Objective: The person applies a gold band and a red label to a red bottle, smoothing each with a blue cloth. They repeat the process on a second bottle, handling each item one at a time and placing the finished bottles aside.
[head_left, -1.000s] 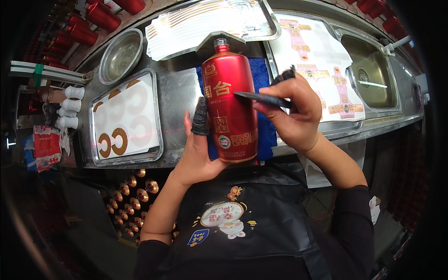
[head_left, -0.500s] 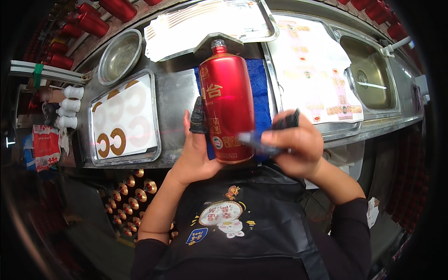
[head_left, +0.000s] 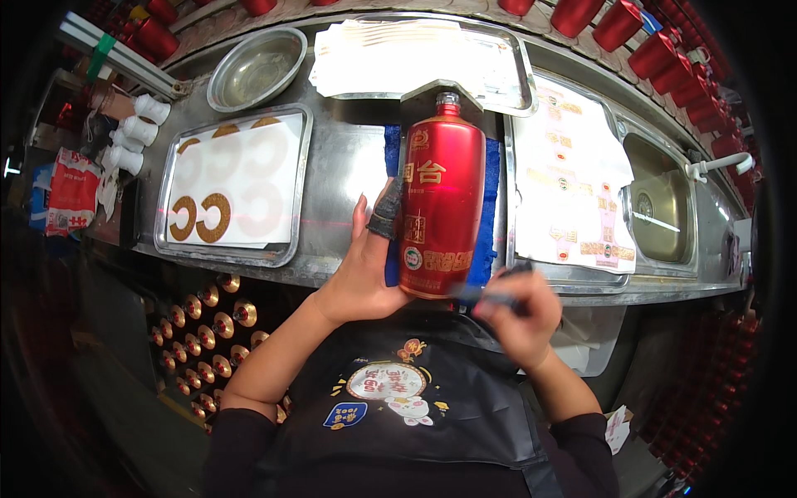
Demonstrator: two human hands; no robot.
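A glossy red bottle (head_left: 447, 192) with gold markings lies in a metal rest, its clear neck pointing away from me. My left hand (head_left: 368, 270) grips its lower left side, the thumb wrapped in black tape. In my right hand (head_left: 523, 319), beside the bottle's lower right edge, is a dark flat-bladed tool (head_left: 484, 297), blurred by motion. Its tip is at or close to the base of the bottle; whether it touches cannot be made out. A blue cloth (head_left: 490, 216) shows beneath the bottle.
Left of the bottle lies a tray (head_left: 304, 178) with gold C-shaped decals on white sheets. A metal bowl (head_left: 257, 70) stands behind it. White decal sheets (head_left: 573, 178) lie on the right, before a sink (head_left: 662, 203). White paper (head_left: 390, 54) is stacked at the back.
The whole view has shifted, so the bottle appears further right. My right hand and the blurred tool have moved down toward the bottle's base. My left hand keeps its hold.
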